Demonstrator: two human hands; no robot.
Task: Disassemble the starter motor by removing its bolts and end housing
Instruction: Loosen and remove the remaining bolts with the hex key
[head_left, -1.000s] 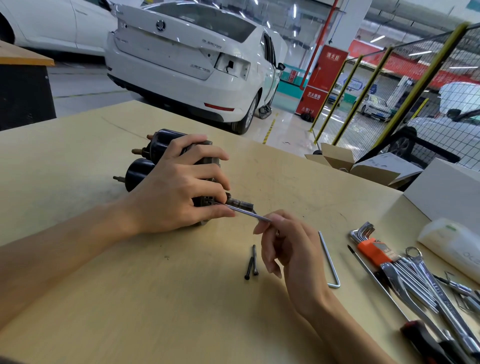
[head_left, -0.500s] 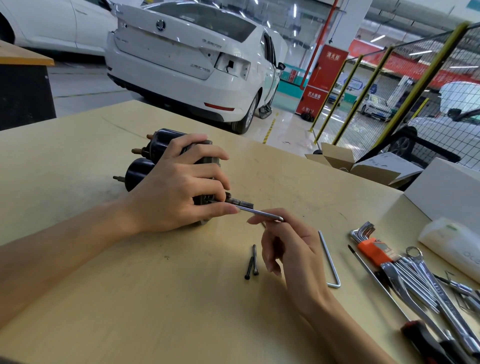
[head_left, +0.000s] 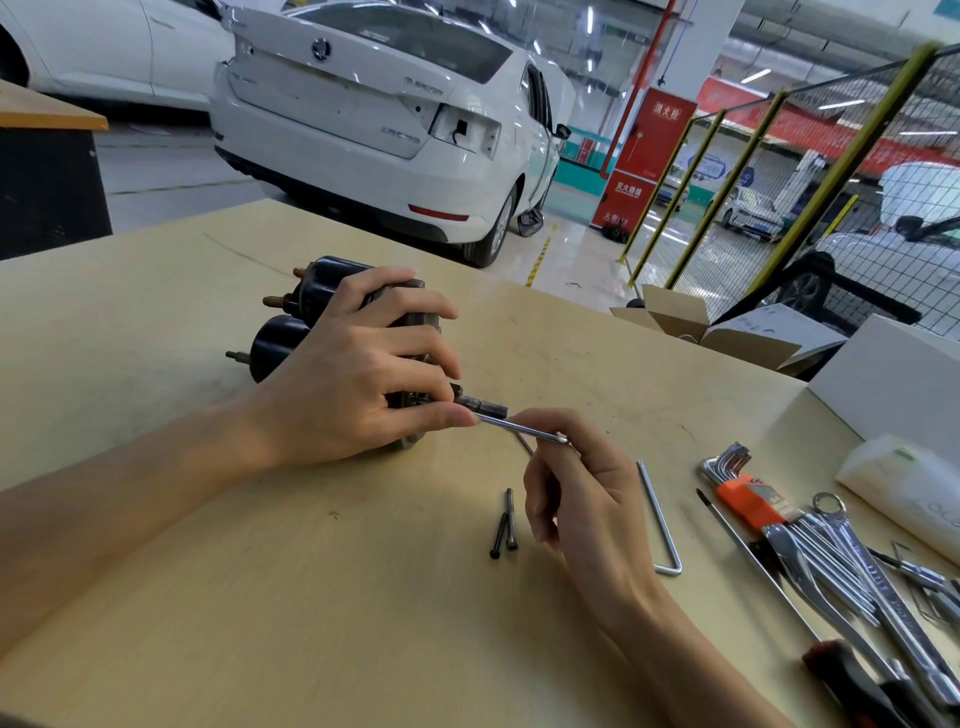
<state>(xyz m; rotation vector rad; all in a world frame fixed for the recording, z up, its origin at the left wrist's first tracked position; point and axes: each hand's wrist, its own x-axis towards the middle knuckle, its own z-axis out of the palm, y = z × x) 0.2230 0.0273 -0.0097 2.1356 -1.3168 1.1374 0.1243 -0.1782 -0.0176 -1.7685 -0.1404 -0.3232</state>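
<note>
Both hands work at the middle of a pale wooden tabletop. The left hand curls over a starter motor that lies on its side, fingers wrapped across the grey end housing and thumb pressed near the shaft end. The right hand pinches a thin silver hex key between thumb and fingertips, its far tip meeting the motor just beside the left thumb. Whether the tip is seated in a bolt head cannot be told; the left hand hides that spot.

Two dark long bolts lie loose on the tabletop just beside the right hand.

Judged risks: the light pinch could let the key slip out and round off the bolt head. The round motor could roll if the left hand eases its hold. The loose bolts could be swept away by the right wrist.

To the right lie a second L-shaped hex key, an orange-holdered hex key set, several chrome wrenches, a red-and-black handled tool, a wrapped white roll and a white box.

Beyond the tabletop is a garage floor with a white sedan, a red fire cabinet, yellow-framed mesh fencing and an open cardboard box.
</note>
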